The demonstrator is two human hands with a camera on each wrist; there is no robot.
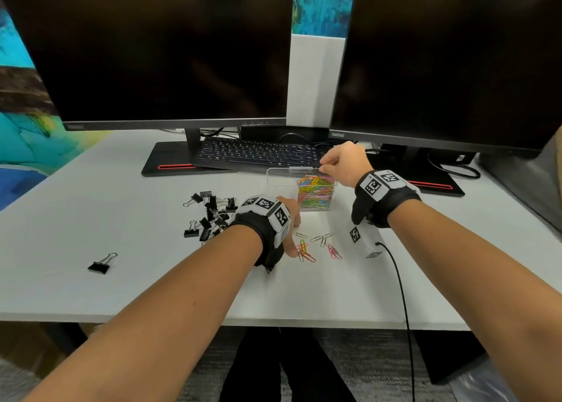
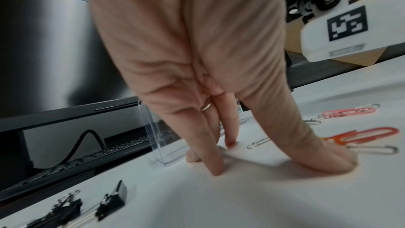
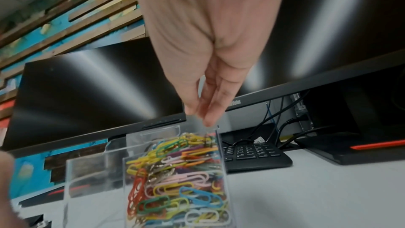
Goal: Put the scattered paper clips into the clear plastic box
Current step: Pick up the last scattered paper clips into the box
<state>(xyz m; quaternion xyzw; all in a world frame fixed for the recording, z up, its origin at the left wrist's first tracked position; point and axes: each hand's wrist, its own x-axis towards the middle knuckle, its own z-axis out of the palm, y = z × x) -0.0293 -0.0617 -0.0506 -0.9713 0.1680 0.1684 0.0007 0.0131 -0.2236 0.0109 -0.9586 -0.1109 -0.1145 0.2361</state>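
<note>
Above the clear plastic box (image 3: 175, 176), right hand (image 1: 343, 163) fingers bunched, grip unclear; left hand (image 2: 197, 75) spread on desk (image 1: 152, 280).

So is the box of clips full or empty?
Nearly full on one side: the box shows colourful clips piled almost to its rim; its other compartment looks empty.

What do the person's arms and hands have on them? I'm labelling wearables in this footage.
Both forearms are bare, no sleeves. Each wrist carries a black strap with white blocks printed with square black-and-white markers: left wrist band, right wrist band. The left hand wears a thin ring.
</note>
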